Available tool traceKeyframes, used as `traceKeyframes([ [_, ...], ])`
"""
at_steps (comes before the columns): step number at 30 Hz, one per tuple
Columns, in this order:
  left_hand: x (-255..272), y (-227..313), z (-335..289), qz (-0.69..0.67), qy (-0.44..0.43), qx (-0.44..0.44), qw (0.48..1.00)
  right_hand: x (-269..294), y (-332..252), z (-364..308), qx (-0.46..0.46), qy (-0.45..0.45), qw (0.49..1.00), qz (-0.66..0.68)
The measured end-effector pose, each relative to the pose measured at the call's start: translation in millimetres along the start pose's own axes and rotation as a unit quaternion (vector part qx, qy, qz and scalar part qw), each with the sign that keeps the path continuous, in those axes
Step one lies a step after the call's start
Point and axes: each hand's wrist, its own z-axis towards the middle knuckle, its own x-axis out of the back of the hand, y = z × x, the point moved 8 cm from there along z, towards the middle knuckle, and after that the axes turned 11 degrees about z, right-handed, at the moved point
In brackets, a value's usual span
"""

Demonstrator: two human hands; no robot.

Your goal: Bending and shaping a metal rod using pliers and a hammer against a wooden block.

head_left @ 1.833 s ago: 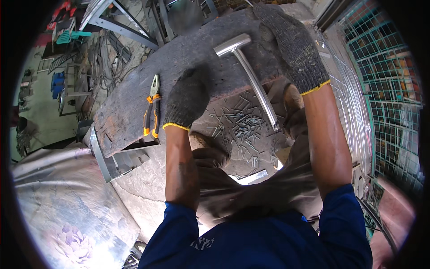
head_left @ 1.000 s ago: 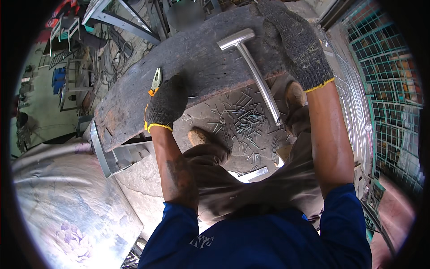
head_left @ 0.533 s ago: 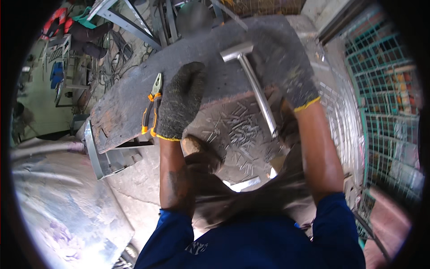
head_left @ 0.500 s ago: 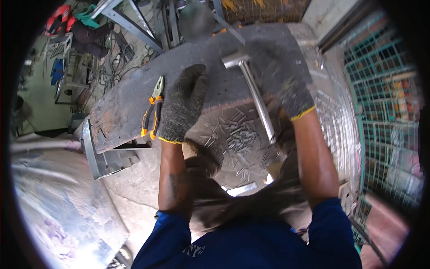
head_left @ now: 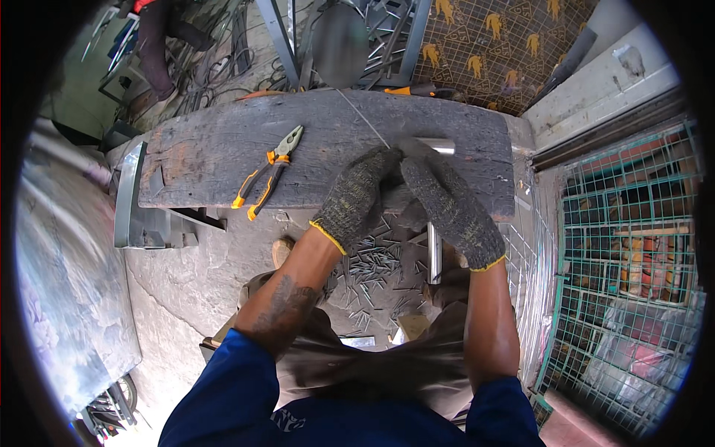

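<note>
With the left hand (head_left: 356,190) pinching the thin rod (head_left: 362,117) and the right hand's (head_left: 453,205) grip impossible to tell, good control over the worktop (head_left: 201,156) required steady pressure.

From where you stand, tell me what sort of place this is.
Probably a metalworking shop: pliers lie on a worn bench, and short metal pieces are scattered over the floor.

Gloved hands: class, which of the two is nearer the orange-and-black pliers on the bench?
The left hand. It is on the side toward the pliers, while the right hand is farther off, partly hiding the shiny metal tool.
</note>
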Motion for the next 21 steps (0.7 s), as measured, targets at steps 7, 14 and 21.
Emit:
traceKeyframes([
  [7, -4, 5, -4, -0.003, 0.002, 0.022, 1.000, 57, 35, 11, -0.027, 0.086, 0.918, -0.386],
  [14, 1, -17, -18, 0.038, 0.007, 0.093, 0.995, 42, 55, 13, -0.045, 0.123, 0.873, -0.470],
  [21, 1, -29, -22, 0.110, -0.008, 0.110, 0.988, 70, 83, 22, -0.127, 0.120, 0.954, -0.242],
])
